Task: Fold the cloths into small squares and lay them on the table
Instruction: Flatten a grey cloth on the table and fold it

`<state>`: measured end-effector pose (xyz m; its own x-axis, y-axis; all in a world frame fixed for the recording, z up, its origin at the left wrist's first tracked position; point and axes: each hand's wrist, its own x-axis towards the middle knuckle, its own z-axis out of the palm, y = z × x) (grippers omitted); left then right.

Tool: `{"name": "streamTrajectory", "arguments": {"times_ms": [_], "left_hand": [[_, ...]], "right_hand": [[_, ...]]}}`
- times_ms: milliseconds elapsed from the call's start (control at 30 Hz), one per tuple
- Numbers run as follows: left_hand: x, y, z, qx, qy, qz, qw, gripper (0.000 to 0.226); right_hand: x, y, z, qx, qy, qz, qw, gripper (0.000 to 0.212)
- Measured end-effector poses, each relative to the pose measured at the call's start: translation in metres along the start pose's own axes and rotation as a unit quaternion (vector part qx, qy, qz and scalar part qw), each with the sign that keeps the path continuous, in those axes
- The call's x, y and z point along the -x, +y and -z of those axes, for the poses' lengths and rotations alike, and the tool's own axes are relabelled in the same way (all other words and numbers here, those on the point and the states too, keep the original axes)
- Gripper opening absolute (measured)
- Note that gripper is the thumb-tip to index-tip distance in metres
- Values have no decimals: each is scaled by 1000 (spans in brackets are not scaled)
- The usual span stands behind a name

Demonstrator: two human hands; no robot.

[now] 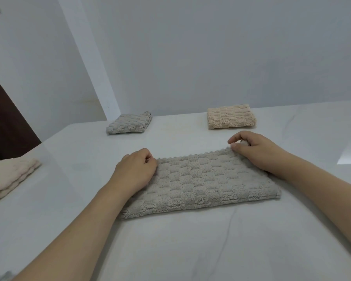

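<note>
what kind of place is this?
Probably a plain indoor room set up for cloth folding: bare white walls, a white-covered table, folded cloths laid apart, like the grey one and tan one.

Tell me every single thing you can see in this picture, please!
grey cloth: one, grey, folded into a long rectangle, lying on the table right in front, between the two hands.
small grey cloth: one, grey, folded into a small square, at the far left of the table.
tan cloth: one, tan, folded small, at the far right of the table.
cream cloth: one, cream, folded, at the left edge of the view.
table: one, white, under all the cloths.
wall: white, behind the table.
left hand: one, its fingers curled onto the far left corner of the grey cloth.
right hand: one, its fingers pinching the far right corner of the grey cloth.
</note>
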<state>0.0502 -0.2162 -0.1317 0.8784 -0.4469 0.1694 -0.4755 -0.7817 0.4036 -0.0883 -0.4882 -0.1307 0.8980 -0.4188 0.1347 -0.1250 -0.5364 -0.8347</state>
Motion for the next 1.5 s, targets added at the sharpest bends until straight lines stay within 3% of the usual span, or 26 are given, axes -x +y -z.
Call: {"name": "streamTrajectory", "arguments": {"times_ms": [233,367,567,667,767,833,900,967,1033,1133,1233,1333,1500], "left_hand": [[2,0,0,-33,-3,19,999,16],[5,7,5,-36,-20,42,998,27],[6,10,6,29,-20,74,997,30],[6,11,5,21,-21,69,997,30],[11,18,10,-108,7,46,993,28],[15,34,13,-121,34,-7,992,33],[23,53,8,-60,-5,-80,995,42],[35,68,-9,-70,-76,-150,983,54],[46,73,-26,-126,-118,-161,972,65],[47,69,-34,-144,-121,-136,973,70],[47,69,-33,-143,-125,-131,973,67],[46,70,-32,-145,-129,-126,973,63],[42,67,-26,-141,-160,-124,969,59]], "right_hand": [[-5,4,-1,74,32,13,997,19],[-6,2,1,84,45,3,995,20],[-4,-1,2,26,46,-18,998,17],[-1,-6,1,-55,-7,-62,997,15],[-5,-6,0,36,-11,-43,998,19],[-7,-6,1,88,16,-25,996,15],[-8,-5,2,126,53,5,991,13],[-7,-6,3,160,90,29,983,13],[-6,-10,3,249,130,57,958,19],[0,-27,-8,386,157,103,903,31],[10,-40,-33,397,116,113,903,34],[17,-31,-49,344,-16,26,938,48],[17,-15,-33,400,-93,3,912,57]]}}
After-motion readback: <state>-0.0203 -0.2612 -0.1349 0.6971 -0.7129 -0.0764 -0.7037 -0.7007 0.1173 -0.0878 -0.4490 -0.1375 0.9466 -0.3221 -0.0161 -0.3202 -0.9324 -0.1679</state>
